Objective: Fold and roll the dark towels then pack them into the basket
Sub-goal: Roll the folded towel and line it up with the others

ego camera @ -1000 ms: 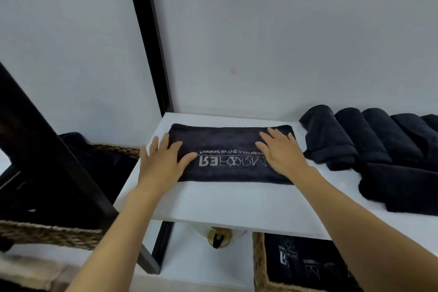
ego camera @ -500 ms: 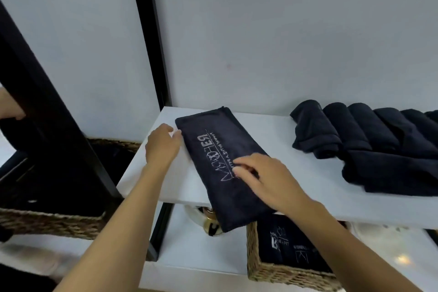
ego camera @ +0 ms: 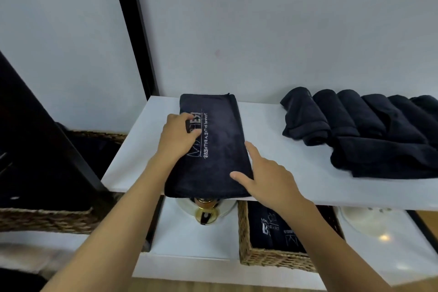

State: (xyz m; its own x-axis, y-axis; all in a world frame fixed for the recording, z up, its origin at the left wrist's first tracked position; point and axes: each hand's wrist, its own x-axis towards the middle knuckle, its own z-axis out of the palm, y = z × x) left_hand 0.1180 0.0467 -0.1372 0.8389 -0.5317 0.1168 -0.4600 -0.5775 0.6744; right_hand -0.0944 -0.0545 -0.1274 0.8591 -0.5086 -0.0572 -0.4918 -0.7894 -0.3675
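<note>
A folded dark towel (ego camera: 220,149) with white lettering lies lengthwise on the white shelf (ego camera: 284,149), its near end at the shelf's front edge. My left hand (ego camera: 179,134) rests flat on its left part, over the lettering. At the towel's right edge near the front, my right hand (ego camera: 263,178) touches it with straight fingers. Several rolled dark towels (ego camera: 350,121) lie in a row at the shelf's right, on more dark cloth. Below the shelf a wicker basket (ego camera: 267,258) holds dark towels with white print.
A second wicker basket (ego camera: 47,220) with dark cloth stands low on the left, behind a black frame bar (ego camera: 47,130). A black post (ego camera: 135,26) runs up the wall. A white and gold object (ego camera: 206,211) sits under the shelf.
The towel has turned from crosswise, through a slant, to lengthwise on the shelf. My left hand moved onto its lettering and my right hand moved to its right edge.
</note>
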